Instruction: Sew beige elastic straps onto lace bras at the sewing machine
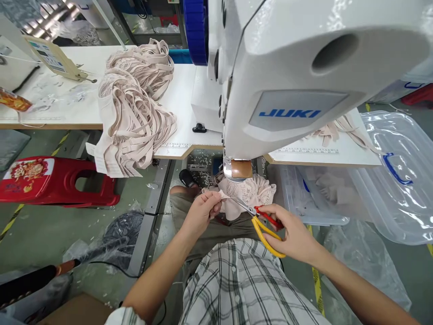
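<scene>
My left hand [204, 208] pinches the edge of a pale pink lace garment [259, 192], which hangs over my lap below the sewing machine head. In my right hand [291, 232] is a pair of scissors [264, 232] with one red and one yellow handle. Their blades point left and reach the bit of fabric at my left fingertips. Whether the blades are on the cloth or just beside it I cannot tell. Directly above the garment is the white JUKI sewing machine [287, 108].
A heap of pink strapped garments [135, 108] lies on the white table [182, 90] left of the machine. More pink straps [338, 128] lie to its right. A red stool [61, 180] stands at left, a clear plastic bin [399, 180] at right. A control panel [54, 56] is at upper left.
</scene>
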`<state>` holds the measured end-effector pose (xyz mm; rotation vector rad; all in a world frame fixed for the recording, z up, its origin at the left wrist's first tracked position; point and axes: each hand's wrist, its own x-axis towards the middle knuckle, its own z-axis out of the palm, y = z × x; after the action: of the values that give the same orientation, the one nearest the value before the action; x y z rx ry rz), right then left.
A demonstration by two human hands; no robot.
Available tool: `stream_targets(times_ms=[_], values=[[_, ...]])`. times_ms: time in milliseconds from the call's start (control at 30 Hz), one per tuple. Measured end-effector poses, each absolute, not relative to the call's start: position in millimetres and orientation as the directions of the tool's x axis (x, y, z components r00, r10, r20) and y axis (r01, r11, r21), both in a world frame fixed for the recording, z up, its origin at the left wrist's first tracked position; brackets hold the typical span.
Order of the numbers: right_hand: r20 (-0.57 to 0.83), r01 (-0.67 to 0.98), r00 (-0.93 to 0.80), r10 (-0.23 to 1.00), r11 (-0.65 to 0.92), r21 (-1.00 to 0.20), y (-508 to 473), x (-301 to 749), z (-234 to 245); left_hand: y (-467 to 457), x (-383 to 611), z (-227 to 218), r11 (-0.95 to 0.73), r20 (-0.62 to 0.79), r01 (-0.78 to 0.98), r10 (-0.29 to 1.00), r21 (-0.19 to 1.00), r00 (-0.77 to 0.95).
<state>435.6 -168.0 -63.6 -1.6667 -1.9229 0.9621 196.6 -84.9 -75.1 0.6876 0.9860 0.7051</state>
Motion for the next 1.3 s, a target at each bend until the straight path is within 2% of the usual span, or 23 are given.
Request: stream_targets(times_ms=[133,433,667,867,1000,1067,1167,1300], values=[[-0.130,0.673,-0.246,0.961,0.072,-0.736,-165,425,-62,-86,197,-77,0.589,-0.501,-0.251,0.797,0.768,0.337],[-0.147,0.647,-0.260,0.954,0.059,-0.760,-144,405,-67,-86,197,-74,0.465,-0.437,-0.054,0.860,0.884,0.263],[-0.199,0.663,-0.267,0.943,0.030,-0.748,-138,405,-66,-87,192,-73,0.424,-0.421,0.036,0.880,0.905,0.221],[-0.204,0.666,-0.257,0.945,0.020,-0.746,-145,413,-66,-89,194,-78,0.412,-0.404,-0.001,0.892,0.911,0.203],[-0.223,0.698,-0.179,0.958,-0.037,-0.715,-151,433,-59,-91,196,-80,0.479,-0.442,-0.207,0.874,0.853,0.203],[-0.236,0.742,-0.126,0.964,-0.066,-0.667,-143,453,-53,-92,198,-79,0.529,-0.480,-0.296,0.848,0.795,0.226],[-0.183,0.853,-0.029,0.983,-0.071,-0.517,-112,487,-44,-91,201,-77,0.566,-0.512,-0.321,0.824,0.759,0.243],[0.158,0.961,-0.023,0.987,0.065,-0.267,-72,504,-35,-89,204,-70,0.565,-0.506,-0.230,0.819,0.792,0.271]])
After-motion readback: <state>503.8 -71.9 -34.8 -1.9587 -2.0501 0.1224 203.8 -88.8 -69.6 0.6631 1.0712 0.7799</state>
